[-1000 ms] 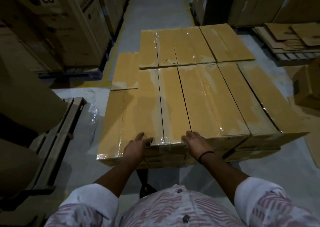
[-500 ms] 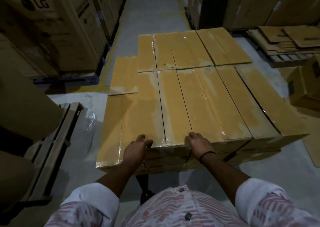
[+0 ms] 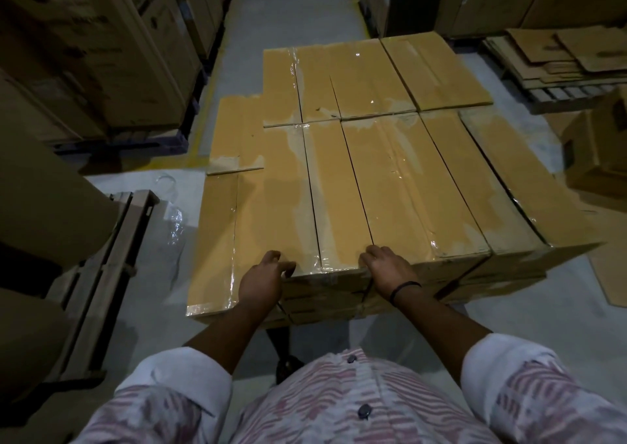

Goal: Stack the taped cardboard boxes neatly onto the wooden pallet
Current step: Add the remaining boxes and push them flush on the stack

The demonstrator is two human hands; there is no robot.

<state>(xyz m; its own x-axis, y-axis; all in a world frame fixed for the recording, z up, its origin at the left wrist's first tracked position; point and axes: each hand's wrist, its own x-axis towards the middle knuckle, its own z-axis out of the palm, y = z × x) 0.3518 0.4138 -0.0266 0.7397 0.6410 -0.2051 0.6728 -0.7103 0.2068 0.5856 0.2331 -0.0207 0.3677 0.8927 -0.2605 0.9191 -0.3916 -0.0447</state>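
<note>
The floor was grey concrete, an aisle running away ahead of my grips, with tall LG cartons off to the left. Flattened cardboard lay far ahead to the right, and a wooden pallet lay left of my left grip. Both grips grasped the near end of one narrow taped box, the left curled at its left corner and my right grip over its right corner. The box ran straight ahead between them, level with the top layer of the stack.

White shirt w/ pink-red stripes, dark round buttons, rolled white cuffs; thin black wristband just behind R hand.
</note>
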